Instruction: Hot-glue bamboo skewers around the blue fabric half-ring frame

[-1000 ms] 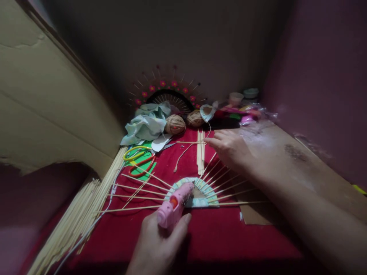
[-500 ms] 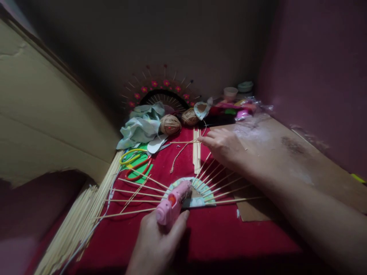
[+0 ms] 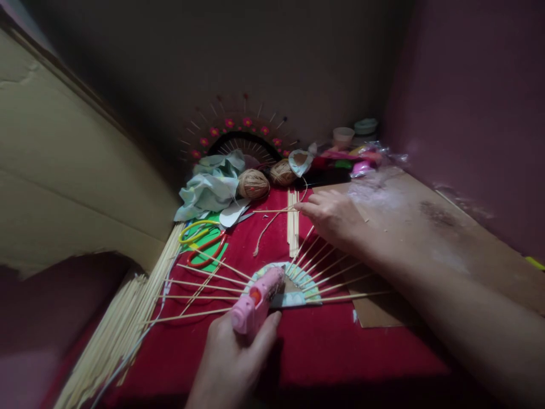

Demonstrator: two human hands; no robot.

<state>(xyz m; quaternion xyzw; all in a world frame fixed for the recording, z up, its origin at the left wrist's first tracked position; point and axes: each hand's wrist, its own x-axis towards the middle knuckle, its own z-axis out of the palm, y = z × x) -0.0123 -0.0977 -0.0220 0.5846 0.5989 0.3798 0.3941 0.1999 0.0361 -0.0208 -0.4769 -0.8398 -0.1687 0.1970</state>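
My left hand (image 3: 238, 352) is wrapped round a pink hot glue gun (image 3: 251, 309), its nozzle pointing up over a half-round piece (image 3: 292, 298) covered in pale patterned fabric. Thin wooden sticks (image 3: 208, 282) fan out from that piece's curved edge to both sides. Farther back, my right hand (image 3: 334, 218) pinches the end of another wooden stick (image 3: 272, 211), which lies level and points left. That stick crosses over a small row of sticks (image 3: 293, 233) on the red cloth (image 3: 340, 363). The fingertips of my right hand are partly hidden.
Scissors (image 3: 208, 255) with yellow and red handles lie left, near a long bundle of sticks (image 3: 102, 341). Twine balls (image 3: 253, 184) and crumpled fabric (image 3: 208, 193) sit behind. A flower-trimmed fan-shaped piece (image 3: 238, 136) leans at the back. Brown board (image 3: 426, 255) covers the right side.
Both hands, the glue gun and the stick stay in nearly the same place. Only a very slight shift of the whole view shows.
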